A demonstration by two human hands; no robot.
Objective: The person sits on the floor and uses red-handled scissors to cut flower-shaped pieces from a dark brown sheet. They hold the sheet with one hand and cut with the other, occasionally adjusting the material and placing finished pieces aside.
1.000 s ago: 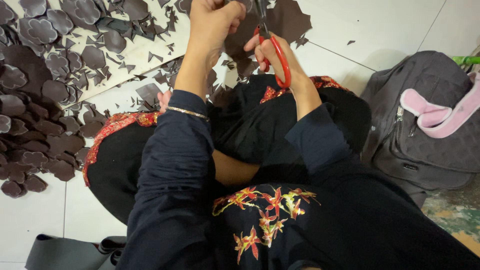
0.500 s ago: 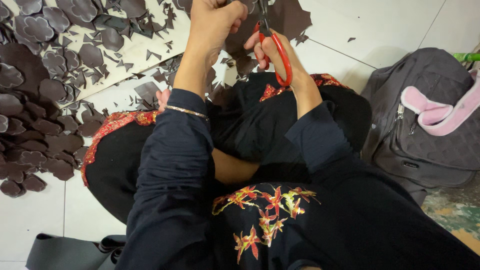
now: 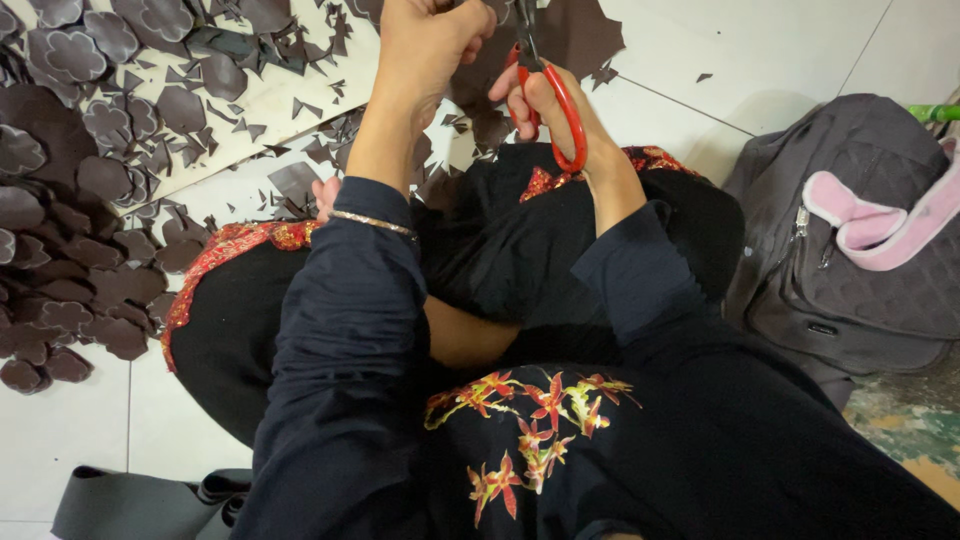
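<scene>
White floor tiles (image 3: 760,60) fill the background, and I am looking down from the head camera at a person sitting on them. At the top edge, the dark brown sheet (image 3: 575,35) lies between both raised hands. My left hand (image 3: 425,50) is curled tight, fingers folded in on the sheet's near edge; the top of the frame cuts off the fingertips. My right hand (image 3: 550,100) is closed through the loops of the red-handled scissors (image 3: 555,95), thumb in one loop and fingers in the other. The blades run up to the sheet and out of the picture, so I cannot tell how far apart they stand. A thin bracelet (image 3: 372,222) circles the left wrist above a dark blue sleeve (image 3: 340,330). Small brown scraps (image 3: 300,180) are strewn on the tiles below the hands and over a pale board (image 3: 250,110) to the left. Farther left sits a heap of flower-shaped brown cutouts (image 3: 60,250). A grey quilted backpack (image 3: 860,260) rests on the right, with a pink item (image 3: 880,225) in its open top. Grey rolled material (image 3: 140,505) lies at the bottom left.
</scene>
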